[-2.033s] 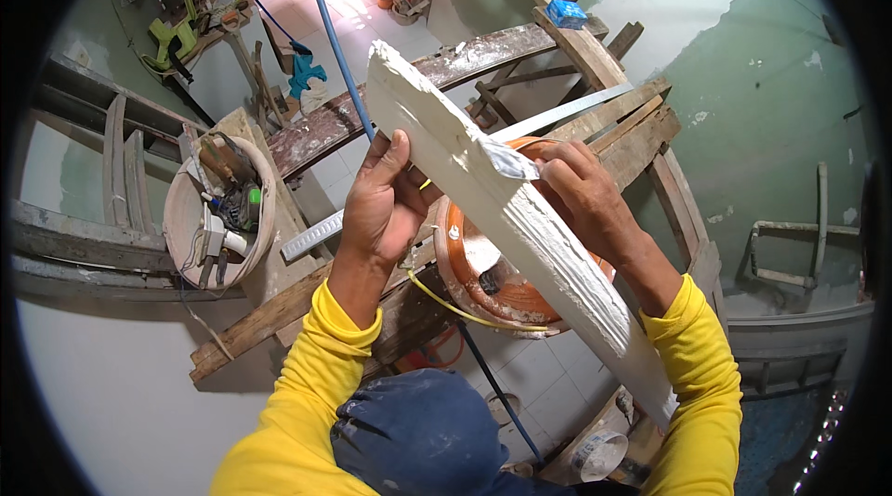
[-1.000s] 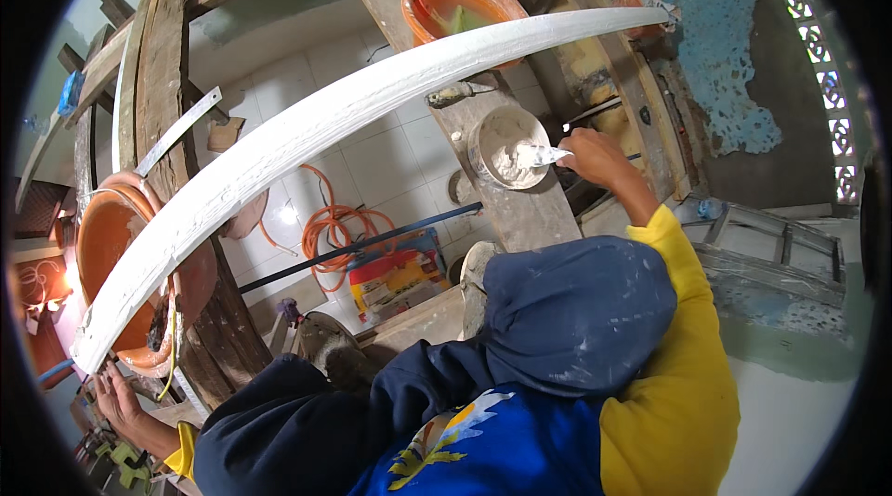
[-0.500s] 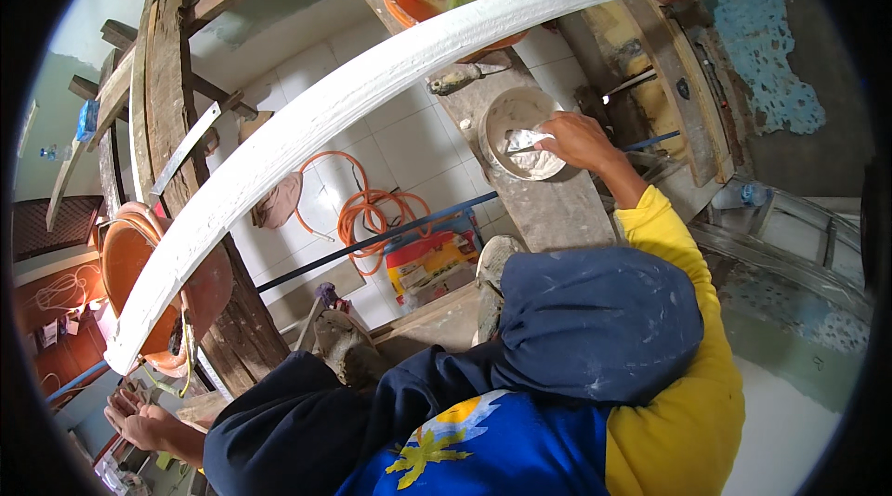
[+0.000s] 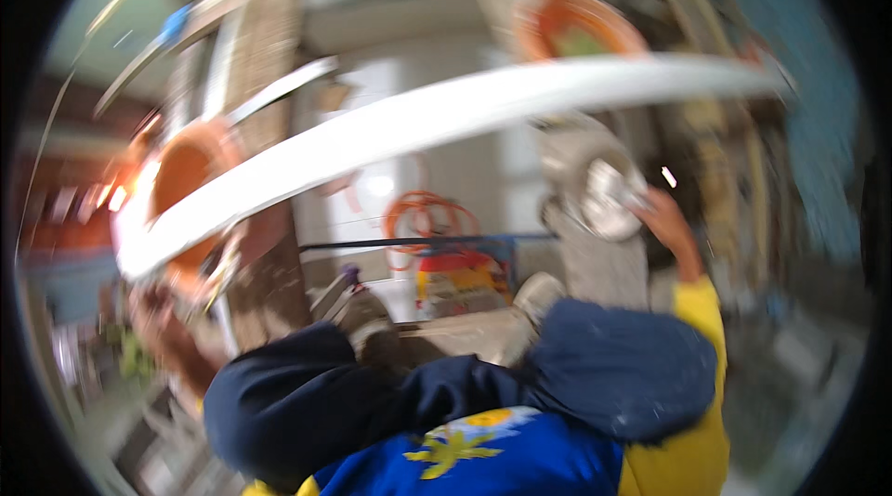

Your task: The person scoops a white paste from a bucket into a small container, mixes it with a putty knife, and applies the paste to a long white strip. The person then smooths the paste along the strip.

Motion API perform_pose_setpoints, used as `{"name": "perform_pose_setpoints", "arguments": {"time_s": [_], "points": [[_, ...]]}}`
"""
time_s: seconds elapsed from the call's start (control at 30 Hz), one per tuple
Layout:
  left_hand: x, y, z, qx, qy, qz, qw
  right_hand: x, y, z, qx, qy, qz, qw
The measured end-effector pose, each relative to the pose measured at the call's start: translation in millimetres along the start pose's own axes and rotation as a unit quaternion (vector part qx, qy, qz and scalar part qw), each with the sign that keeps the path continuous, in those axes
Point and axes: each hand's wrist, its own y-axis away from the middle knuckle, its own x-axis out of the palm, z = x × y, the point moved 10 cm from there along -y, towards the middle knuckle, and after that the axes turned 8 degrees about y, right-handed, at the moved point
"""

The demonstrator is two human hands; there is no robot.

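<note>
A long white strip (image 4: 418, 129), bowed by the lens, spans the view from lower left to upper right. My right hand (image 4: 662, 217) is closed around a putty knife, its fingers over the rim of a round bowl (image 4: 588, 157). White paste (image 4: 609, 201) lies in that bowl, around the blade; motion smears the detail. Over on the left, my left hand (image 4: 163, 318) is raised just below the strip's near end. Its fingers are too blurred to read, and whether they touch the strip cannot be told.
The bowl rests on a plank (image 4: 609, 268) by my right knee. Orange basins stand at the far right (image 4: 534, 22) and at the left (image 4: 172, 176). A coiled orange hose (image 4: 400, 217) lies on the tiled floor beyond a dark blue bar (image 4: 372, 243). A wooden beam (image 4: 269, 282) runs along the left.
The whole view has swung and blurred, shifting the scene rightward. My left hand is now closer under the strip's near end. The right hand stays at the bowl with the putty knife.
</note>
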Motion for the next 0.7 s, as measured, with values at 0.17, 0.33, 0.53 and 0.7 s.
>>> {"name": "perform_pose_setpoints", "arguments": {"time_s": [0.17, 0.33, 0.53, 0.7], "points": [[72.7, 26.1, 16.0, -0.143, 0.142, 0.012, 0.979, -26.2, 30.4, 55.1, -0.005, -0.063, 0.073, 0.995], [55.5, 41.0, 56.6, -0.214, 0.263, -0.015, 0.941, -42.0, -10.4, 256.2, -0.112, -0.119, 0.157, 0.974], [105.9, 17.2, 68.3, -0.198, 0.323, -0.031, 0.925, -32.2, -84.4, 430.2, -0.239, -0.058, 0.234, 0.940], [103.4, 5.4, 70.5, -0.170, 0.291, -0.060, 0.940, 58.7, -127.5, 596.4, -0.332, -0.156, 0.355, 0.860]]}}
